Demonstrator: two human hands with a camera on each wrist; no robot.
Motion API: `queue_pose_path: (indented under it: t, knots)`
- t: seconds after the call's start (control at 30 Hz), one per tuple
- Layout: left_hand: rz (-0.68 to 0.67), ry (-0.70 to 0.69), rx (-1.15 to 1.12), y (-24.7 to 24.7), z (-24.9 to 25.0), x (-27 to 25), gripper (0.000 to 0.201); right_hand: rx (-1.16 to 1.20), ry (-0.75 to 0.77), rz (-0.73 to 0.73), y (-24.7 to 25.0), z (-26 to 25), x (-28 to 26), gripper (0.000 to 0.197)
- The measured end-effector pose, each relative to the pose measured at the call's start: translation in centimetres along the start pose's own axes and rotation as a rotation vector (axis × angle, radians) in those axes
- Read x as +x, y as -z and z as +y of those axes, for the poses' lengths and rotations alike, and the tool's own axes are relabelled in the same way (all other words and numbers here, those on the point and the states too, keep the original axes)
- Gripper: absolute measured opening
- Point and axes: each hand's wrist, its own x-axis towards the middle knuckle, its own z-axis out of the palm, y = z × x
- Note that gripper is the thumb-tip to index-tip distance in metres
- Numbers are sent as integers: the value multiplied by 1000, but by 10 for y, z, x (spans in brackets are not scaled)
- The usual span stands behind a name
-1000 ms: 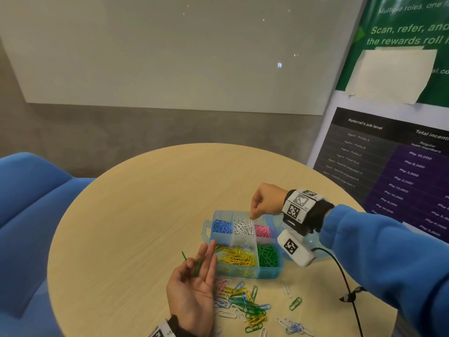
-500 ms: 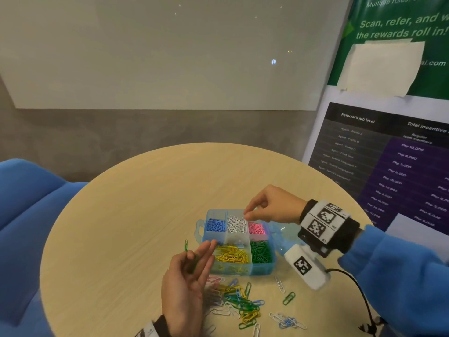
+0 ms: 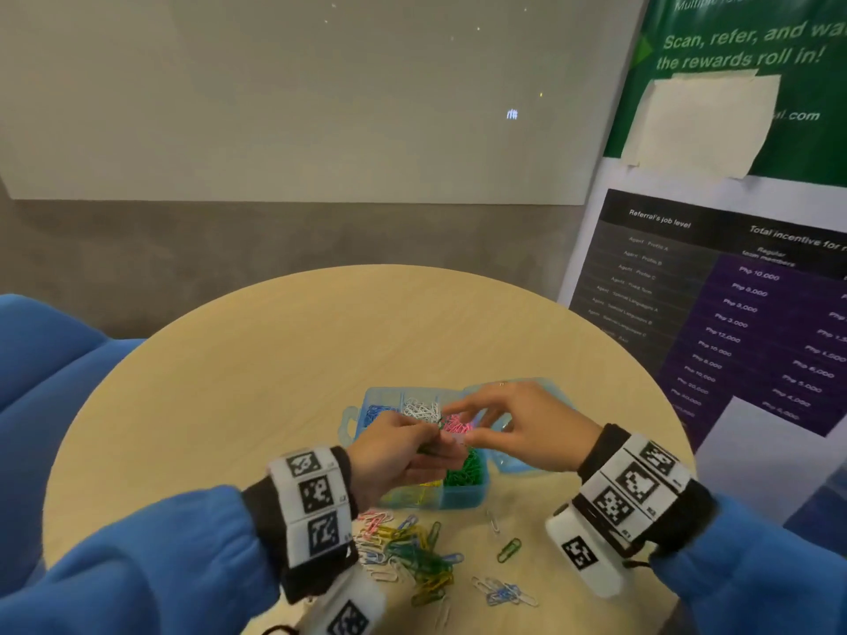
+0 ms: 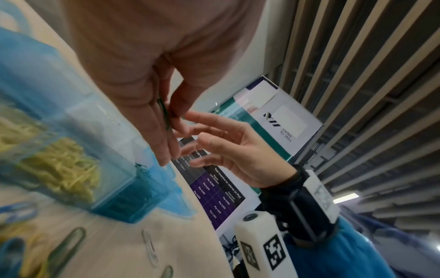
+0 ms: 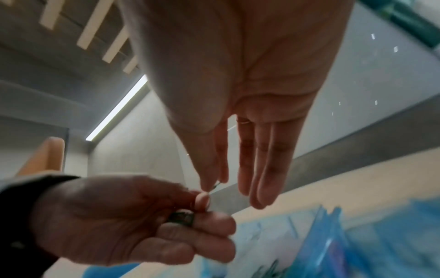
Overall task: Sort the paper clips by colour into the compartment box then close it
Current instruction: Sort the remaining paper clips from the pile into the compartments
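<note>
Now both hands (image 3: 458, 440) pinch green clip (image 4: 164, 112) over box (image 3: 458, 499)

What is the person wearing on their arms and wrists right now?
Both arms are in bright blue sleeves with dark cuffs. Each wrist carries a white band printed with black square marker codes, and a white camera block with its own marker beneath. The left hand is bare; the right hand wears a thin ring. A black cable trails near the right wrist.

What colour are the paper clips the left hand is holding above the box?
Dark green. The left hand pinches the green clips, clearest in the right wrist view; the right hand pinches one end.
</note>
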Motion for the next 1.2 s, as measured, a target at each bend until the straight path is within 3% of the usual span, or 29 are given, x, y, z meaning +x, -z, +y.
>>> queue_pose_path:
  t: [0.2, 0.43, 0.63, 0.87, 1.1, 1.2]
  knots:
    - [76, 4, 320, -8, 14, 26, 27, 76, -76, 172, 15, 6, -17, 19]
    - [28, 39, 643, -12, 34, 43, 14, 171, -163, 152, 16, 21, -51, 17]
    - [-30, 88, 785, -18, 47, 48, 17, 262, -172, 170, 29, 19, -61, 19]
    - [-37, -99, 1075, -20, 48, 45, 17, 264, -172, 125, 28, 13, -63, 18]
    - [10, -310, 1094, 28, 52, 5, 22, 142, -221, 10, 19, 13, -66, 19]
    - [13, -250, 1207, 59, 37, -22, 29, 88, -303, -59, 4, 20, -71, 29]
